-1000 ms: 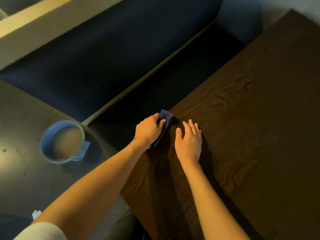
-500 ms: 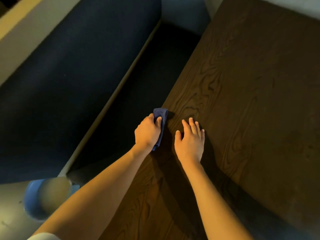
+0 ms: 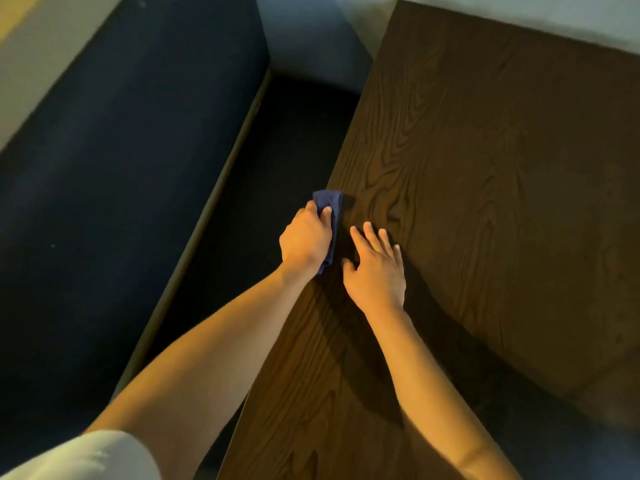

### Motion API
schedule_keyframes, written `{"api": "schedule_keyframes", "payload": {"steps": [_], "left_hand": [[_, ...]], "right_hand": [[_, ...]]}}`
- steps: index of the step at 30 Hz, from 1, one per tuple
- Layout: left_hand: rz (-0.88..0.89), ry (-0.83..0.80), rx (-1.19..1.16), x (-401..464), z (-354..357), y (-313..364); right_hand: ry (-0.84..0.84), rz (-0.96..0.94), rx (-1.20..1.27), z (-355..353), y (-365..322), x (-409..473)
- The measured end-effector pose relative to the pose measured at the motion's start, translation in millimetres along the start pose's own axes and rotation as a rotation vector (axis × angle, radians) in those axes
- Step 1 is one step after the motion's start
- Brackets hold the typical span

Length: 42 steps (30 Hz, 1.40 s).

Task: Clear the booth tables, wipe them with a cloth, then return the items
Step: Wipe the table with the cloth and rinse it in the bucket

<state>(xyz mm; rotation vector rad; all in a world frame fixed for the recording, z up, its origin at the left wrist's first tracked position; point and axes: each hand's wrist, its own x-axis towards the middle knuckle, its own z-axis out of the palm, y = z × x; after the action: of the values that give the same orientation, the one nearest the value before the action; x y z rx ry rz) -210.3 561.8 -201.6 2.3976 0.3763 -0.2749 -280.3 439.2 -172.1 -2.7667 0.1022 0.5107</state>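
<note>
The left hand (image 3: 306, 237) covered most of the cloth (image 3: 329, 202). The desk (image 3: 485, 202) was cut off at the right and bottom edges.

Dark blue booth seat (image 3: 121, 188) — pale wall (image 3: 519, 12) behind.

One table (image 3: 485, 202), one blue cloth (image 3: 329, 202), two hands, one bench seat (image 3: 121, 168), as far as the dim light shows.
</note>
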Motion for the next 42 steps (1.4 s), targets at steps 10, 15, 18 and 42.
{"api": "schedule_keyframes", "payload": {"steps": [10,15,18,42], "left_hand": [[0.077,-0.132,-0.219,81,10,38],[0.127,-0.193,-0.28,72,7,25],[0.13,-0.199,-0.288,53,4,12],[0.022,-0.177,-0.318,-254,-53,-168]], "right_hand": [[-0.038,-0.09,-0.036,12,20,15],[-0.044,-0.087,-0.008,8,18,13],[-0.049,-0.058,0.033,3,13,8],[-0.029,-0.202,0.195,95,-52,-206]]}}
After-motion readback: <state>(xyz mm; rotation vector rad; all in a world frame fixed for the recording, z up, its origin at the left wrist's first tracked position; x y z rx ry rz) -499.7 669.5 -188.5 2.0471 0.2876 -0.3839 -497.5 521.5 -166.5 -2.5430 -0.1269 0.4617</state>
